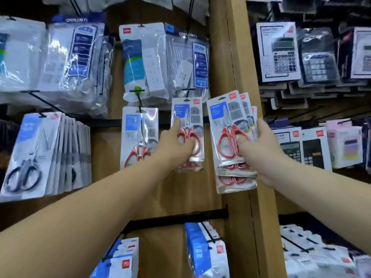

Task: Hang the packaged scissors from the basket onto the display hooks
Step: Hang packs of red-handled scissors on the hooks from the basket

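My left hand (176, 145) grips one red-handled scissors pack (186, 114) right at the display hook (188, 92); just right of that hook, my right hand (261, 149) clutches a stack (222, 121) of matching packs.

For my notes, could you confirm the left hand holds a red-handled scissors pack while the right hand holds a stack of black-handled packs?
Not quite: in the head view the right hand holds a stack of red-handled packs; the left hand is as stated.
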